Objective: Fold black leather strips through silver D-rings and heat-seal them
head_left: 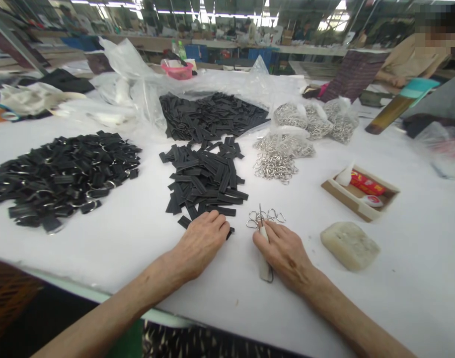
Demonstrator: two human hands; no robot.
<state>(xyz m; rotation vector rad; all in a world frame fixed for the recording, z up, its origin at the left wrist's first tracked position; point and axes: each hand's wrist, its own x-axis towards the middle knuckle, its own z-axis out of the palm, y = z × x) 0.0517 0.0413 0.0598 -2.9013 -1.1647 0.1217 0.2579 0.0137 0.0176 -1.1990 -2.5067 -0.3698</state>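
Note:
My left hand (202, 241) is closed at the near edge of a loose pile of short black fabric strips (208, 174). A short dark strip end (230, 232) pokes out from under its fingertips; the rest is hidden. My right hand (285, 251) is wrapped around a slim pointed tool with a whitish handle (265, 268), its thin metal tip directed away from me. Just beyond those fingers lie several metal D-rings (272, 216). On the left, a large heap of black strips folded around metal rings (74, 174) covers the table.
More black strips (212, 114) spill from clear plastic at the back. Bagged rings (317, 119) and a loose ring pile (275, 166) lie back right. A small box (361, 194), a pale stone-like block (350, 244) and a tilted bottle (399, 107) are right; a person (410, 62) sits beyond.

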